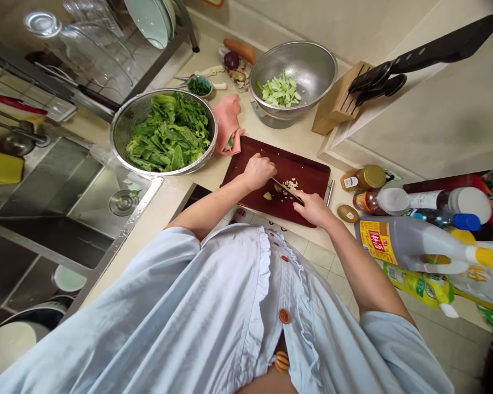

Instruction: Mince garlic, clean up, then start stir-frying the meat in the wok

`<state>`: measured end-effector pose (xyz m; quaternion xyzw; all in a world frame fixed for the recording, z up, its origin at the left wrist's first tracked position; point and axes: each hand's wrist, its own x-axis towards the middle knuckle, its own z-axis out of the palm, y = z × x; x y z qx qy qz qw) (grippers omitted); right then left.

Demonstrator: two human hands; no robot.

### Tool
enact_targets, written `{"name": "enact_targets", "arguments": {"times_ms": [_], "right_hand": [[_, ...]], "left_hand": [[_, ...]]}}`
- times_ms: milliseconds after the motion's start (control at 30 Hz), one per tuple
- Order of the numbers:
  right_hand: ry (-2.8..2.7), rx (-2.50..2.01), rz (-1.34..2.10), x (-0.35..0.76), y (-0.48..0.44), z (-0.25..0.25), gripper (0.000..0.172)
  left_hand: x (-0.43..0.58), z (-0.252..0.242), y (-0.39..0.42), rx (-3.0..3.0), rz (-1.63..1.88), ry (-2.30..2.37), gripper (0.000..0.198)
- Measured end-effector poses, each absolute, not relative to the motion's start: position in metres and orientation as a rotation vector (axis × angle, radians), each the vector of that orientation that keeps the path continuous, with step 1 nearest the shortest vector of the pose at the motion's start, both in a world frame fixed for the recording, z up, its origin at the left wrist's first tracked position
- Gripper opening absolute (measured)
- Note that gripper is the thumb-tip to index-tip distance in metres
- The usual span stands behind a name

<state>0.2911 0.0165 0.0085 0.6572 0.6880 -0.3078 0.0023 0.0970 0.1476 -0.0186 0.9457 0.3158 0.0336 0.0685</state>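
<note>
Steel knife point(285, 189) diagonal, tip up-left

Both bare forearms reach forward and converge ahead of the chest. The left hand point(258, 171) is curled into a loose fist, knuckles up, its forearm running back toward 7 o'clock. The right hand point(314, 208), near it at 4 o'clock, is closed in a grip, its forearm trailing back toward 5 o'clock.
</note>
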Motion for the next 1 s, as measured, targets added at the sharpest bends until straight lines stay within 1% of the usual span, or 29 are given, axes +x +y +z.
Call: {"name": "enact_targets", "arguments": {"times_ms": [100,167,233,400,600,700,800,933,1000], "right_hand": [[2.094,2.102,-0.941,0.283,0.012,0.006,0.049],[2.047,2.145,-0.92,0.278,0.011,0.005,0.05],[2.063,2.124,-0.929,0.28,0.013,0.005,0.05],[2.194,1.994,-0.842,0.311,0.031,0.01,0.043],[2.217,2.0,-0.854,0.322,0.035,0.004,0.045],[2.206,2.018,-0.85,0.316,0.032,0.006,0.045],[2.125,2.105,-0.845,0.309,0.028,0.008,0.047],[2.111,2.111,-0.925,0.294,0.018,0.008,0.046],[2.051,2.151,-0.915,0.283,0.011,0.005,0.049]], "left_hand": [[0.093,-0.018,0.149,2.856,0.097,0.883,0.021],[0.092,-0.018,0.15,2.85,0.083,0.888,0.024],[0.094,-0.017,0.148,2.824,0.067,0.954,0.027],[0.107,-0.019,0.139,2.759,0.16,1.13,0.02],[0.117,-0.016,0.135,2.759,0.098,1.19,0.024],[0.114,-0.013,0.138,2.747,0.071,1.163,0.022],[0.111,-0.013,0.141,2.795,0.049,1.091,0.025],[0.105,-0.016,0.149,2.821,0.103,0.977,0.024],[0.101,-0.018,0.151,2.839,0.134,0.908,0.025]]}}
